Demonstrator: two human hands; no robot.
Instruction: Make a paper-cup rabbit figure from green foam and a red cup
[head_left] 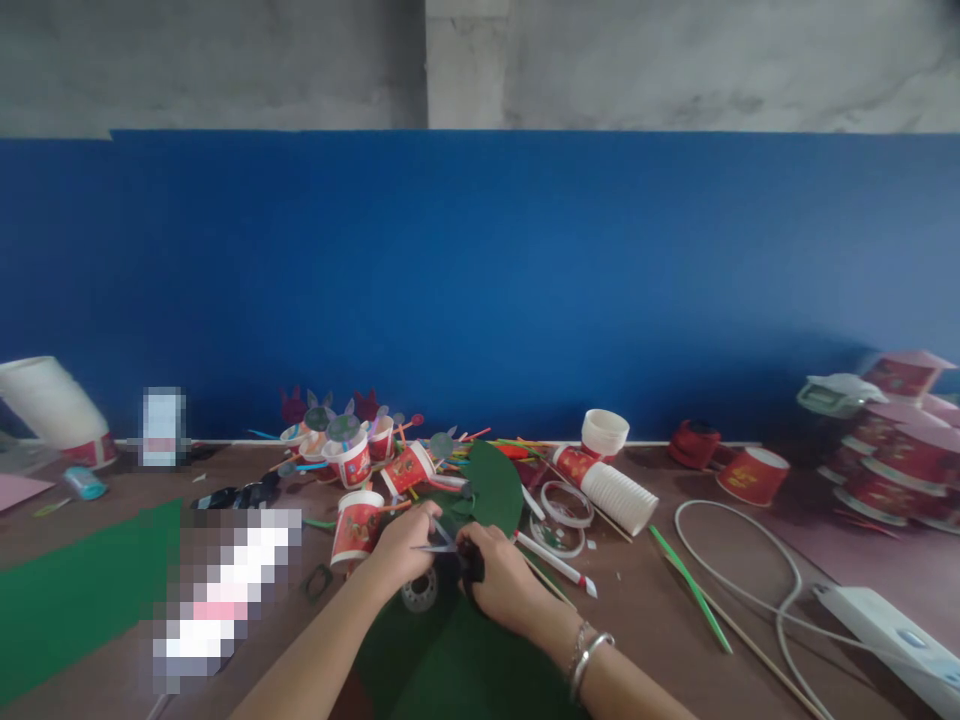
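My right hand (pixel 504 582) is closed around the black handles of a pair of scissors (pixel 448 550), whose blades point left toward my left hand. My left hand (pixel 405 546) is pinched on a small piece held at the blades; I cannot make out what it is. Both hands hover over a green sheet of paper (pixel 465 660) that runs from the table's near edge up to a rounded part (pixel 495 485). A roll of tape (pixel 420 592) lies just under my left hand. A red paper cup (pixel 355 526) stands to its left.
Decorated red cups with sticks and paper shapes (pixel 349 450) cluster behind. A stack of cups (pixel 607 488) lies on its side to the right, with a red-capped pen (pixel 556 562), green straws (pixel 690 588), a white cable (pixel 757 585) and a power strip (pixel 892 635). More green paper (pixel 67 590) lies left.
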